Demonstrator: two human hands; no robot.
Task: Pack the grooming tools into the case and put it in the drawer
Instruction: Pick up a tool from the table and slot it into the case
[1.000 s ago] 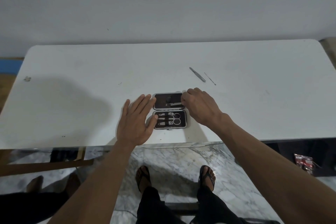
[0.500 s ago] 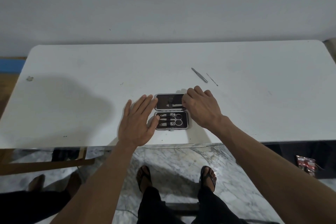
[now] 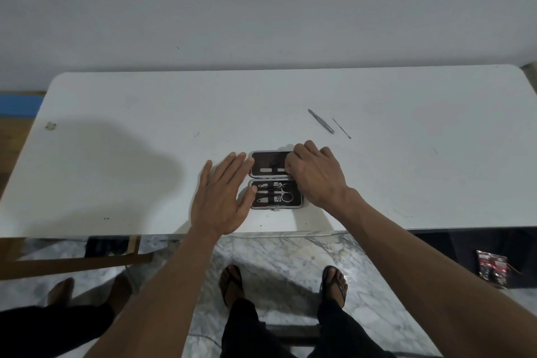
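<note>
White table (image 3: 116, 154), marble floor (image 3: 279, 256), red packet (image 3: 493, 267) at right.

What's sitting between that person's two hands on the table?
In the head view, the open grooming case lies between the left hand and right hand, tools strapped in its near half. The right fingers reach into its far half.

Open case (image 3: 275, 180) lies flat near the front edge of white table (image 3: 145, 154), left hand (image 3: 223, 197) spread flat at its left side, right hand (image 3: 315, 174) curled over its right edge, tweezers (image 3: 321, 121) and thin pick (image 3: 341, 128) loose behind.
</note>
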